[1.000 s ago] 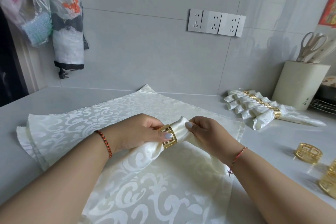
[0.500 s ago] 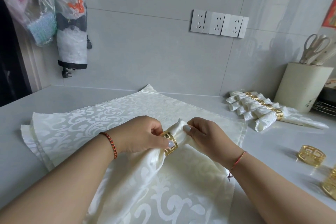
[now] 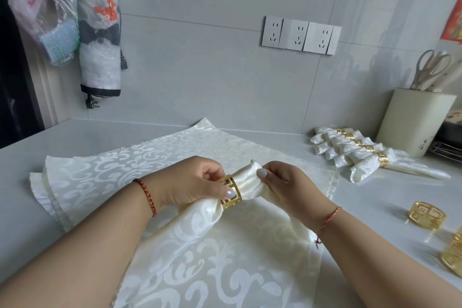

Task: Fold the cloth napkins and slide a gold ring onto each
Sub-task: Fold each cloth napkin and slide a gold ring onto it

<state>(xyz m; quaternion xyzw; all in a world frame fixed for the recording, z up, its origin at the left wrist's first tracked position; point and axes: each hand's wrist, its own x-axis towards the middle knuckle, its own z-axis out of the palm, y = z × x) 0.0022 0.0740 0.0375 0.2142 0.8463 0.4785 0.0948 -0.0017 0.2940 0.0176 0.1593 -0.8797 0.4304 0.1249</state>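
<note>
Right now the left hand (image 3: 190,182) pinches the gold fretwork metal ring (image 3: 230,191); the right hand (image 3: 287,184) grips the cream damask napkin's rolled tip (image 3: 247,180) poking through it. The roll's long axis runs left-down to right-up, so the ring likely slides leftward. Two loose rings (image 3: 427,216) and about five ringed napkins (image 3: 355,150) sit on the bench (image 3: 375,197).

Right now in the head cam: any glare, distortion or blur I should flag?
Head view: strong wide-angle bend, wall tile lines and the socket strip curve. Soft daylight from the right; glossy wall behind the utensil holder mirrors it. The loose gold ring casts a shadow and a bright glint on the counter. Sharp at the hands; the rings at the right edge are smeared.
</note>
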